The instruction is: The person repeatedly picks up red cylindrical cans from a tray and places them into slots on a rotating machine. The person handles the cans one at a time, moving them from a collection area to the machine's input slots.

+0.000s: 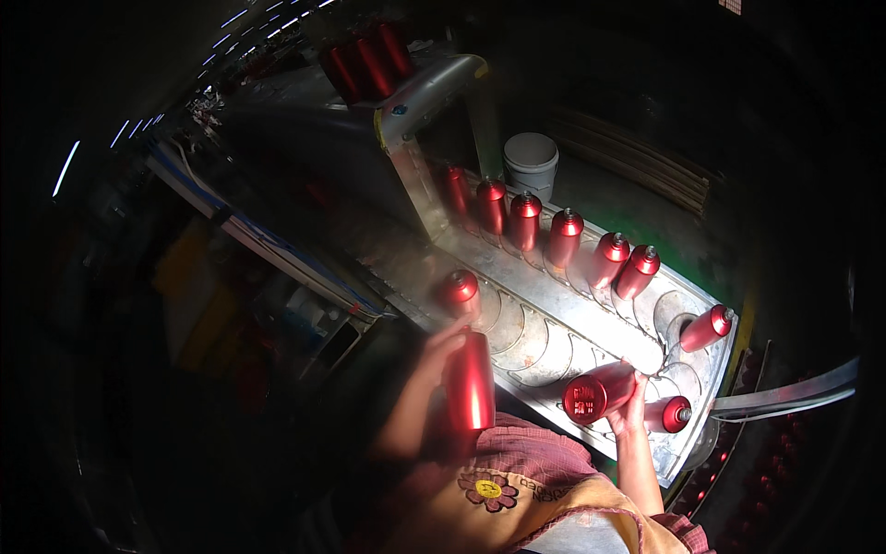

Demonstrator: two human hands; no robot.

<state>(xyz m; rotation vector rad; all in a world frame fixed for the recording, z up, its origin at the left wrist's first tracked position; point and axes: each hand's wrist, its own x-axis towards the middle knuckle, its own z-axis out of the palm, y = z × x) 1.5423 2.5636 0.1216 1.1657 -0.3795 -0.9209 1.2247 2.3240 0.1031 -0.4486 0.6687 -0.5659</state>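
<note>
A metal conveyor (591,319) with round plates runs from the centre to the lower right of the frame, its far end meeting a metal hood (434,81) at upper left. A yellowish apron (558,503) fills the lower middle. A white bucket (532,159) stands beyond the conveyor, upper centre. Near the centre, the left hand (437,353) grasps the left bottle (472,383), red and glossy; at right of centre, the right hand (631,404) grasps the right bottle (591,395), also red (its base faces the camera). Six smaller-looking standing bottles (564,238) line the conveyor's far edge.
</note>
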